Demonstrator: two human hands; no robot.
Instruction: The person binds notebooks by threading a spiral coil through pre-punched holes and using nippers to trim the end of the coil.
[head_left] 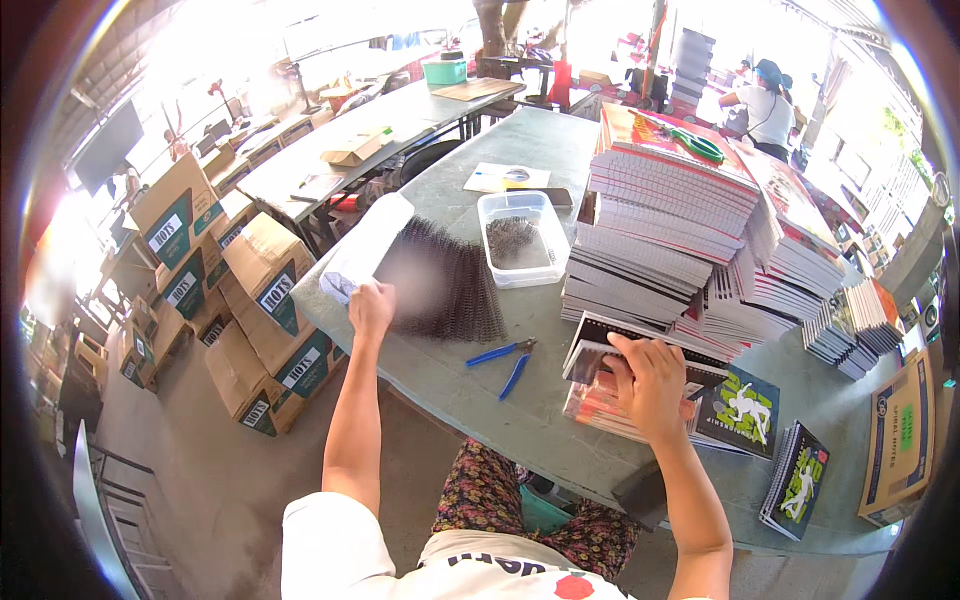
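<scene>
My left hand (372,309) is closed at the left table edge, beside a long white wrapper (368,245) and a spread of black spiral binding coils (440,285); what its fingers pinch is hidden. With thumb and fingers curled, my right hand (652,385) grips the upper edge of a notebook (590,362) in a small group standing by the tall stack. Between my hands lie blue-handled cutting pliers (503,362), jaws pointing right. Beyond the coils, a clear plastic tub (522,240) holds small dark pieces.
Tall stacks of unbound books (660,215) fill the table's right side, green-handled scissors (690,141) on top. Black-covered spiral notebooks (795,480) and a cardboard box (898,435) lie at the right. Cartons (262,262) are piled on the floor at left. A person (765,110) sits in back.
</scene>
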